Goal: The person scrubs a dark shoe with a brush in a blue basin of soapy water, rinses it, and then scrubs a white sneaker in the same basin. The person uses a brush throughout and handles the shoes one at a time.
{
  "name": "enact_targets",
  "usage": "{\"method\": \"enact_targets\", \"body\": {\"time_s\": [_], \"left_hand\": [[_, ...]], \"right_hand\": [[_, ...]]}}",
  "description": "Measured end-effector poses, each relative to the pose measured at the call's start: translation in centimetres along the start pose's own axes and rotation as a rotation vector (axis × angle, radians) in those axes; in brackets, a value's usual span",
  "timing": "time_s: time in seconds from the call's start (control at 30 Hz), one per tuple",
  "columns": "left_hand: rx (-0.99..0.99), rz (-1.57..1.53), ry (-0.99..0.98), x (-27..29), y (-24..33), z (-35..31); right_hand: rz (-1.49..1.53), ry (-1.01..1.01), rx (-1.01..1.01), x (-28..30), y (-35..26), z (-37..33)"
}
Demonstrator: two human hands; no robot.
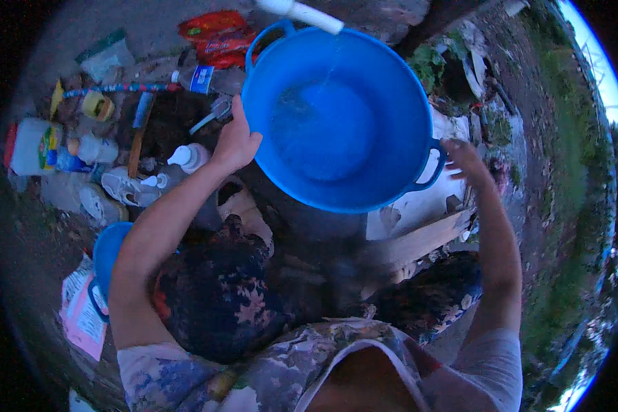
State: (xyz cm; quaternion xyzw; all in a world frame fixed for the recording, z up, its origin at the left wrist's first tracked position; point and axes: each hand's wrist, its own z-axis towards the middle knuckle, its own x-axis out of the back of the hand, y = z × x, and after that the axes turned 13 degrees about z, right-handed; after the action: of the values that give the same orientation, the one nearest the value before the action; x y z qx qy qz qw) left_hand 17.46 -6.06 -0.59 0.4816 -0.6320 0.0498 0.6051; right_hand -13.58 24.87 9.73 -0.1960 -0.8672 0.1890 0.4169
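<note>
A round blue plastic tub (398, 130) with side handles holds some clear water. From a white pipe (312, 17) at the top, a thin stream falls into it. My left hand (235, 143) grips the tub's left side, with some of its fingers hidden by the wall. At the right handle, my right hand (465, 163) has its fingers curled against the outer edge, slightly blurred.
To the left lie a white pump bottle (189, 158), pale shoes (120, 187), a large clear container (34, 145) and red plastic bags (218, 38). A smaller blue basin (110, 250) stands by my left arm. A wooden board (426, 237) lies below the tub's right side.
</note>
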Motion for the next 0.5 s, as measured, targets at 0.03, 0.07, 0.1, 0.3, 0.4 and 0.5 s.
{"method": "enact_targets", "body": {"time_s": [0.03, 0.07, 0.1, 0.3, 0.4, 0.5], "left_hand": [[-0.003, 0.047, 0.02, 0.2, 0.5, -0.3], [-0.078, 0.077, 0.064, 0.6, 1.0, 0.4], [-0.14, 0.114, 0.104, 1.2, 0.9, 0.6], [0.001, -0.013, -0.309, 7.2, 12.2, -1.8], [0.025, 0.127, -0.423, 7.6, 18.4, 0.2], [0.027, 0.333, -0.447, 8.7, 22.3, 4.1]], "right_hand": [[0.254, -0.092, -0.049, -1.5, 0.8, -1.2], [0.328, -0.121, 0.15, -1.9, 4.0, 0.5], [0.304, -0.051, 0.151, -2.0, 4.2, -0.7], [0.745, -0.051, 0.15, 1.1, 10.5, -4.2], [0.841, -0.064, -0.02, 1.9, 12.7, -3.9], [1.011, -0.145, -0.088, 1.8, 14.5, -3.4]]}}
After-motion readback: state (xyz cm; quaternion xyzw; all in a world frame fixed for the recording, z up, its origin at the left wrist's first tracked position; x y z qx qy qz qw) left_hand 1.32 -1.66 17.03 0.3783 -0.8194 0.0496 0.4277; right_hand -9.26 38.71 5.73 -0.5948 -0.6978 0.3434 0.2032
